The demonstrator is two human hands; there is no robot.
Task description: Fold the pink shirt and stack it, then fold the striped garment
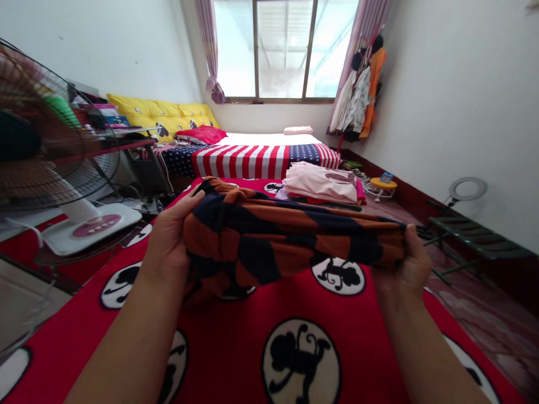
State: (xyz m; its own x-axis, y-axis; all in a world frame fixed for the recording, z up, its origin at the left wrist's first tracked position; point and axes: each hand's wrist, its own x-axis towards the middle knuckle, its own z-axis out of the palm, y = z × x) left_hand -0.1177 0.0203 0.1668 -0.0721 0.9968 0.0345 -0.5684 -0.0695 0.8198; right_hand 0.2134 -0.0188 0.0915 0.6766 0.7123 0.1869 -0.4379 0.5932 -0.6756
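**Checked cloth held out by both ends above the red cover**

We have a navy-and-rust checked cloth [259,261] held above the middle of the red monkey-print cover [229,353], our landmark. Both hands are closed on it: the left hand [170,235] grips the left end, thumb on top, and the right hand [410,266] pinches the right end, thumb also up. Most of the fingers are behind or under fabric, so we can't tell how tightly they curl.

Why this hold: we judge that one end per hand spreads the cloth sideways and takes up slack, with the cover as a broad surface underneath. Lower-left folds hang towards the cover; contact there, we can't tell.

Long axis: left to right across the cover, right end a bit lower and nearer to us. Left end is deeper and bunched, right end narrower; creases mostly follow the length. No collar or waistband we can make out, so no sure front.

Folded pink clothes [318,182] sit stacked at the cover's far right end, probably put there to leave the near part free for handling. White-based fan [105,221] stands left of the cover; green rack [475,230] is to its right.
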